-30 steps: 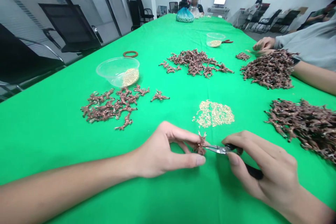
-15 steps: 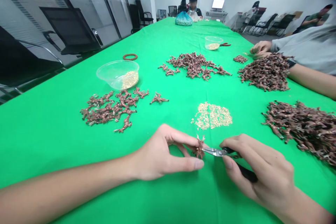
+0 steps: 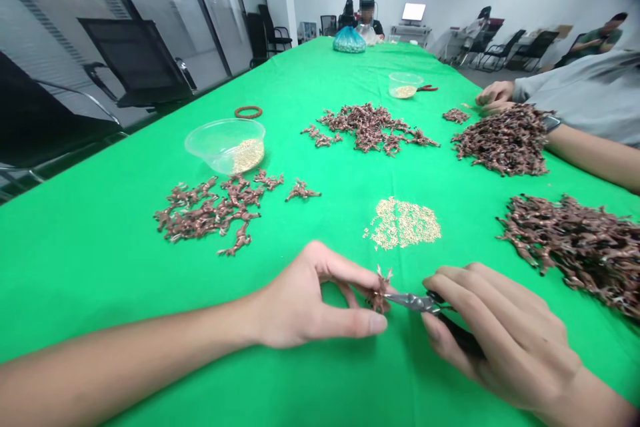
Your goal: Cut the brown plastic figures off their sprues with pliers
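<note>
Between its thumb and fingers, my left hand holds a small brown antlered figure. My right hand is wrapped round black-handled pliers, whose metal tip touches the figure's right side. Just beyond lies a patch of small golden pieces. Several similar brown figures lie in a loose pile to the left, below a clear bowl partly filled with golden pieces. A large pile of brown figures is at the right.
Farther back are another pile of figures, a second clear bowl, a brown ring and a blue bag. A person's forearm rests at the right by a heap of figures. Another person sits at the far end.
The pliers have tilted slightly, and my right hand's fingers have shifted around the handles. Both hands and the held figure appear a little lower in the view.
</note>
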